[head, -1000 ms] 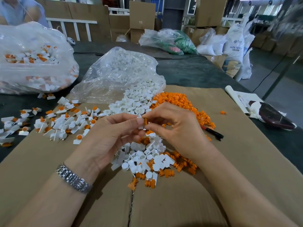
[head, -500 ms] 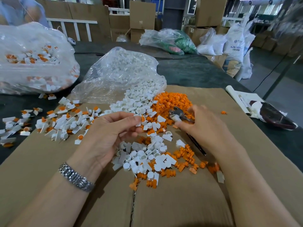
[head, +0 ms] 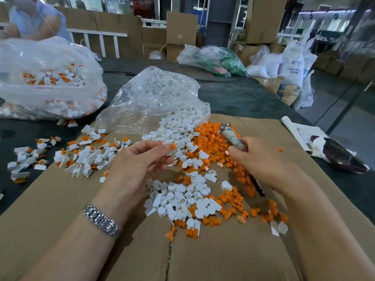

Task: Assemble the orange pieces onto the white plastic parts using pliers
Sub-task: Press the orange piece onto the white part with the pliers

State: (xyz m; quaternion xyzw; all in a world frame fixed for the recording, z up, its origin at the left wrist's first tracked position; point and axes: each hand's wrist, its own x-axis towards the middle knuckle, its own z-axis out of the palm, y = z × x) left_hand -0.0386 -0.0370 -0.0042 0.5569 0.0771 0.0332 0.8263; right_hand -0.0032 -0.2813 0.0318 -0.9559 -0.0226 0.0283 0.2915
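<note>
Pressing step at hand: left hand (head: 138, 167) pinching white part (head: 169, 152) with orange piece (head: 174, 146), right hand (head: 261, 165) curled round pliers (head: 233, 138) just right; next, probably closing pliers over the orange piece.

Blue print is carried on the tall white woven plastic sack (head: 292, 65) standing on the floor at the far right, beyond the tabletop. A small blue logo is seen near its top, and below it a line of capitals that may be read as "ABS RESIN", partly creased. A smaller line beneath is too blurred to be read. No other legible text is found.
</note>
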